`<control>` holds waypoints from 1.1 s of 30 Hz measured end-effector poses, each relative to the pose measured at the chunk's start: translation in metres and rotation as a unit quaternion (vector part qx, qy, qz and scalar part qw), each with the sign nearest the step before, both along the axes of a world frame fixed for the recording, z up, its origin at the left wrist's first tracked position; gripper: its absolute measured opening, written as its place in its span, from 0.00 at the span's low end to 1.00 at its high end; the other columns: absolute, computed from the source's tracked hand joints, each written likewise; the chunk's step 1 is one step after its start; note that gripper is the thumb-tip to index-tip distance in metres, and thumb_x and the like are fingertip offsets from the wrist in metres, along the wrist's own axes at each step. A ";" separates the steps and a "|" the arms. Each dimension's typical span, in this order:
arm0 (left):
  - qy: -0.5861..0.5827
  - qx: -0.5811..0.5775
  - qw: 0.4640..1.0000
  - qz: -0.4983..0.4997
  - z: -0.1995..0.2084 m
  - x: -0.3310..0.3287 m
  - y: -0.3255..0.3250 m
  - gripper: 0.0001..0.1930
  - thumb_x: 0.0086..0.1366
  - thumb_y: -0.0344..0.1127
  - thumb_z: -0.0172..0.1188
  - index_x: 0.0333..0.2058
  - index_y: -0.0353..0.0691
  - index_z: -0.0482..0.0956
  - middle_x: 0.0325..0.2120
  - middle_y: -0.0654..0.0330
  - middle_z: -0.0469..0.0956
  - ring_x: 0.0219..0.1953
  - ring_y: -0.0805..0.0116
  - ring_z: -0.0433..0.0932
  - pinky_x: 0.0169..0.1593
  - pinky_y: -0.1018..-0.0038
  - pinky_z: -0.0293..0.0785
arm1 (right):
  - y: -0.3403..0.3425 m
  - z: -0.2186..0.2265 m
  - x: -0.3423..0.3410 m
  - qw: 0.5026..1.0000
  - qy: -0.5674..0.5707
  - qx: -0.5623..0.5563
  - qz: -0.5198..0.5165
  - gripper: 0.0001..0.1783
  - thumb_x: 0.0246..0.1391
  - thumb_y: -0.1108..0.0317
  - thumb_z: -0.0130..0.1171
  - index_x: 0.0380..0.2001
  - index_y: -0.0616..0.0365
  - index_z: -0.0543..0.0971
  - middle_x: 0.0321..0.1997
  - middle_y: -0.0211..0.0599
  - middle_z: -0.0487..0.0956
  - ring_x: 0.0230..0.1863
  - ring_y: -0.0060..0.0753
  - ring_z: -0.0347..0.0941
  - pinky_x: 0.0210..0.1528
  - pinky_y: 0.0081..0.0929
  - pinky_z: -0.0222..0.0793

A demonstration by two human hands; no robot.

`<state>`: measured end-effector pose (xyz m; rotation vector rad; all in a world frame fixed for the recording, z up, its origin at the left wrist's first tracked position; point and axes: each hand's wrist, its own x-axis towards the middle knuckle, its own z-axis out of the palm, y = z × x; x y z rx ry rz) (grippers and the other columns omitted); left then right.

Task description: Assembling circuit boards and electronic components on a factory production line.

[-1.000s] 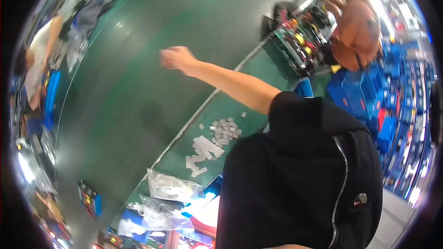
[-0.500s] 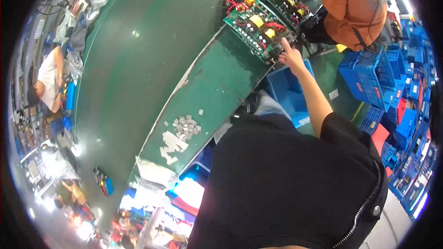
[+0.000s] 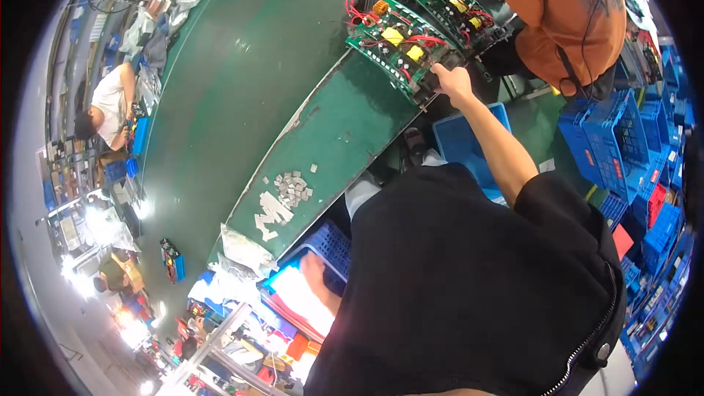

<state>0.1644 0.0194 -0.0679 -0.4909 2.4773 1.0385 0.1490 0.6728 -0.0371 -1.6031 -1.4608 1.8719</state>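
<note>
At the near end of a green circuit board assembly [image 3: 400, 44], my right hand [image 3: 453, 83] is closed on its dark edge. The assembly carries yellow transformers, red wires and dark metal parts, and sits on the far part of the green bench [image 3: 345, 110]. My left hand [image 3: 314, 271] is low at the left, by a blue basket [image 3: 331, 246] and a bright white sheet or bag; glare and blur hide its fingers. Small grey blocks [image 3: 295, 188] and white strips [image 3: 271, 209] lie on the bench between the hands.
A second board assembly [image 3: 462, 15] stands beyond the first, near a person in an orange shirt [image 3: 568, 18]. A blue bin [image 3: 458, 136] sits below my right arm. Stacked blue crates [image 3: 609, 139] line the right. A person in white [image 3: 114, 103] works far left.
My left hand has come into view beside the blue basket. My right hand stays at the board's end, its fingers now wrapped further over the edge. The whole view has shifted slightly.
</note>
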 end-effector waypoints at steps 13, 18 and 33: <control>-0.258 0.594 0.758 0.077 0.025 -0.210 0.285 0.43 0.66 0.67 0.42 0.59 0.29 0.63 0.58 0.47 0.67 0.61 0.49 0.64 0.62 0.58 0.61 | -0.030 0.076 0.022 0.984 0.007 0.065 0.167 0.17 0.48 0.59 0.63 0.26 0.66 0.80 0.24 0.32 0.78 0.24 0.25 0.76 0.28 0.27 0.76; -0.267 0.686 0.674 0.057 0.010 -0.283 0.333 0.55 0.60 0.77 0.30 0.63 0.24 0.53 0.66 0.42 0.53 0.62 0.48 0.61 0.64 0.56 0.58 | -0.067 0.052 0.028 0.973 -0.048 0.089 0.206 0.21 0.45 0.55 0.63 0.12 0.61 0.74 0.14 0.24 0.68 0.16 0.19 0.62 0.19 0.26 0.56; 0.193 0.297 0.850 -0.389 -0.067 -0.354 0.242 0.22 0.57 0.23 0.54 0.53 0.36 0.76 0.47 0.55 0.79 0.48 0.69 0.76 0.51 0.75 0.72 | -0.135 -0.063 0.003 0.934 -0.042 0.167 0.313 0.20 0.47 0.53 0.61 0.26 0.62 0.81 0.20 0.30 0.76 0.21 0.23 0.72 0.23 0.23 0.67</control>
